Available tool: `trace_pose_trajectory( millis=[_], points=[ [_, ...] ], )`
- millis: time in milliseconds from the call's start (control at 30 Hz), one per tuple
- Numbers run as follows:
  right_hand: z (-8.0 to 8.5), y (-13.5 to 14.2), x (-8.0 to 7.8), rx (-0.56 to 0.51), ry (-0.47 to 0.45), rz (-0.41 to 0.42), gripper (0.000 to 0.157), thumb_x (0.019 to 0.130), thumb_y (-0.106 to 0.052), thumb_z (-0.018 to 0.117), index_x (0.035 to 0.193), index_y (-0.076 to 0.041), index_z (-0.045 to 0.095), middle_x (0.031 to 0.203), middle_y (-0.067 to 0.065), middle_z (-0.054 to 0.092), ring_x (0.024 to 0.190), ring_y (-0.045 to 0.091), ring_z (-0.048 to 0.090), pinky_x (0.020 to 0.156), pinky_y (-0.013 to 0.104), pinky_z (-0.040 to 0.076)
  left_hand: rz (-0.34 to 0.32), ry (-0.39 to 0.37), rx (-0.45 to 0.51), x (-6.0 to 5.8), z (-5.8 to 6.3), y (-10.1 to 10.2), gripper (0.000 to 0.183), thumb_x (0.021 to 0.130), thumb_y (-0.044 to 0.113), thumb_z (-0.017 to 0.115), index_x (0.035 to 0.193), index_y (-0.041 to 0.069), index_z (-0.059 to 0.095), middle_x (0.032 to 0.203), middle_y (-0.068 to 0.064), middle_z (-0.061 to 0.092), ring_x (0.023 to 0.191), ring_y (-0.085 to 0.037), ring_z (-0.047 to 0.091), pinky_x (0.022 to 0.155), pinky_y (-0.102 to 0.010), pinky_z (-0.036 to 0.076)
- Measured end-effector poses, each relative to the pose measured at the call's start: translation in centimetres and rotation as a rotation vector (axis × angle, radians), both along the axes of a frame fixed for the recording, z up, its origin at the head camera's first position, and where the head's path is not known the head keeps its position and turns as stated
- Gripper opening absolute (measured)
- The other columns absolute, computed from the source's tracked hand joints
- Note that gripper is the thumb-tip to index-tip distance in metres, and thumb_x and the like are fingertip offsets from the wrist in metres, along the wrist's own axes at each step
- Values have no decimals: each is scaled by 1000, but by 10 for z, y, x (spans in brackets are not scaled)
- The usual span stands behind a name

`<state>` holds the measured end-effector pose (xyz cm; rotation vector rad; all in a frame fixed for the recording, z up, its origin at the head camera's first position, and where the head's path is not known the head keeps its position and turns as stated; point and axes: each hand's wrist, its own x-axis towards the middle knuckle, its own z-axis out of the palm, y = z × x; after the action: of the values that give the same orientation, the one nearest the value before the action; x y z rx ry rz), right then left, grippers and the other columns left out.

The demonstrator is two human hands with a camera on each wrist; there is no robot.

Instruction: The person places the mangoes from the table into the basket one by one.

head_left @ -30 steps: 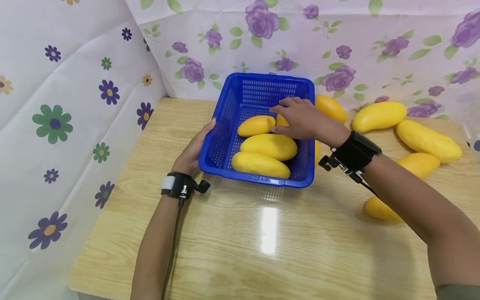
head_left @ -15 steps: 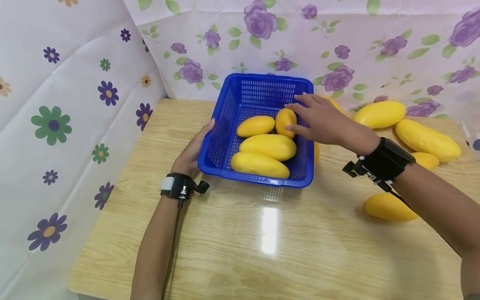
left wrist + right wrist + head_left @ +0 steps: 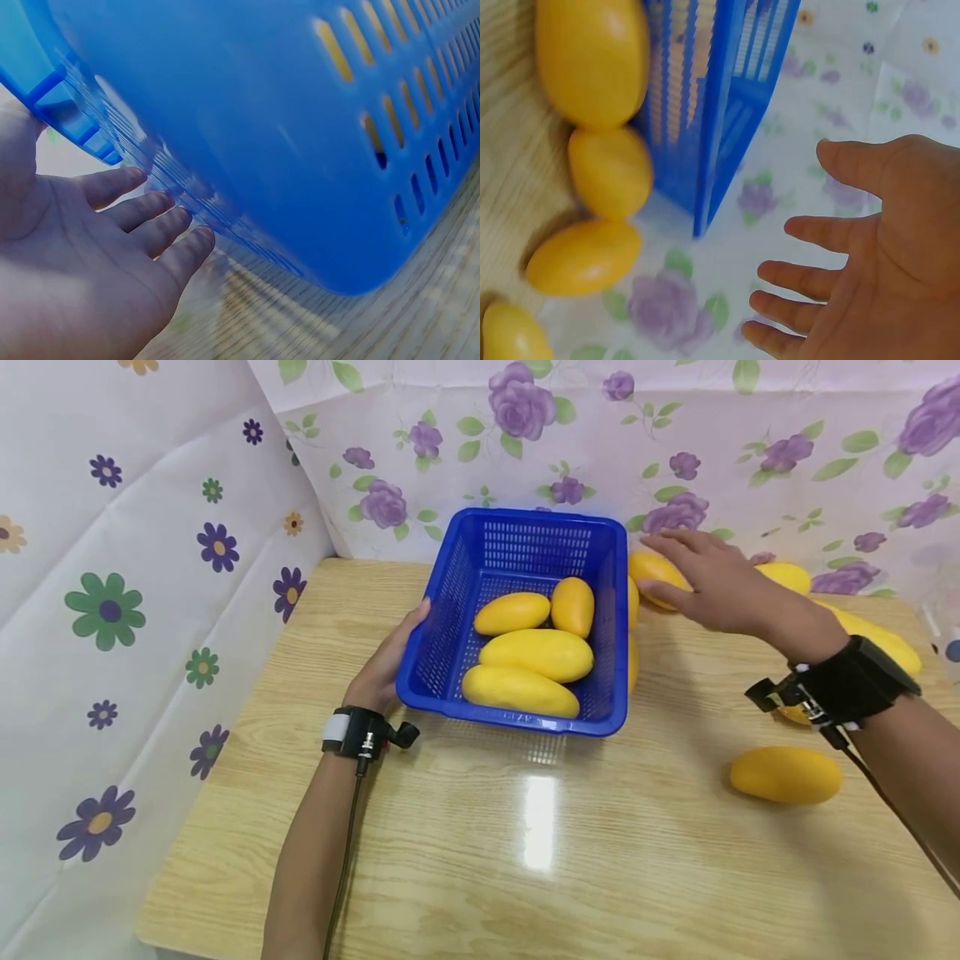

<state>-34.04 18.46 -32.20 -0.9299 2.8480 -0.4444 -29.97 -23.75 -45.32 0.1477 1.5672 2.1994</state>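
While the left hand (image 3: 382,660) rests against the left side of the blue basket (image 3: 621,635), fingers extended to the outer wall and thumb up at the rim, here's the right hand (image 3: 705,577) in mid-air past the opposite rim, fingers stretched out and apart! Four yellow fruits (image 3: 536,654) lie inside: two long ones side by side toward the front, two smaller ones behind. Outside, more fruits (image 3: 592,60) line the right wall, and one orange-yellow fruit (image 3: 786,775) sits well apart on the wooden table (image 3: 465,868).
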Motion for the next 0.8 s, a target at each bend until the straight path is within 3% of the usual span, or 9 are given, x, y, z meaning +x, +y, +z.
trace_pose_trajectory(
  millis=[367,600,800],
  points=[
    [-10,64,-31,26,-75,-106,68,105,-39,38,157,0,16,154,39,14,140,59,10,107,71,9,-9,0,4,-3,-3,-1,69,98,59,42,157,28,26,154,-26,27,133,-43,36,101,-56,39],
    [-32,102,-54,25,-107,-140,75,102,-37,47,157,1,13,150,42,18,129,61,24,101,74,17,-12,-1,6,0,0,-1,70,98,59,41,158,27,24,155,-27,25,132,-43,38,100,-56,40],
    [-50,125,-67,65,-135,-165,81,98,-29,57,157,0,10,144,43,25,137,62,8,102,76,11,-22,-6,4,4,8,2,68,100,57,38,159,27,21,156,-27,23,139,-46,30,105,-60,33]
  ],
)
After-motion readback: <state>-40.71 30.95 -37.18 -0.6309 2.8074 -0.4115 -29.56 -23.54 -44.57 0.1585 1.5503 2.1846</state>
